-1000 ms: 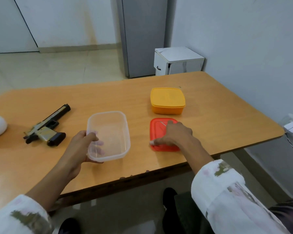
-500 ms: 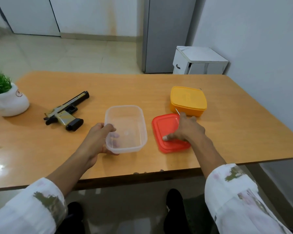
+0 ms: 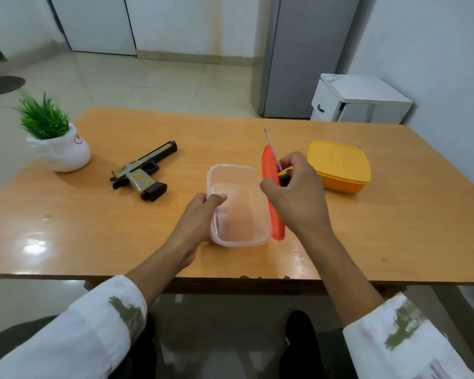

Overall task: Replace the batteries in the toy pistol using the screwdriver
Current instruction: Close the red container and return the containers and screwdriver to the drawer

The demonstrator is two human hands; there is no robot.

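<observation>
Wooden table point(image 3: 66, 228), toy pistol point(image 3: 143, 173), tiled floor point(image 3: 162, 86)

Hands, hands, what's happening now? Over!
Left hand grips clear tub. Right hand holds screwdriver plus red lid, up on edge. Toy pistol lies left of tub, nothing blocking.

Glossy wooden table point(image 3: 394, 242) up front, light glare on near-left part. Pale tiled floor point(image 3: 148, 77) beyond. White wall point(image 3: 422, 50) right, white doors point(image 3: 99, 23) at back. Tall grey cabinet point(image 3: 298, 50), small white cupboard point(image 3: 361, 102) beside it. Dark mat point(image 3: 0, 84) far left.
</observation>
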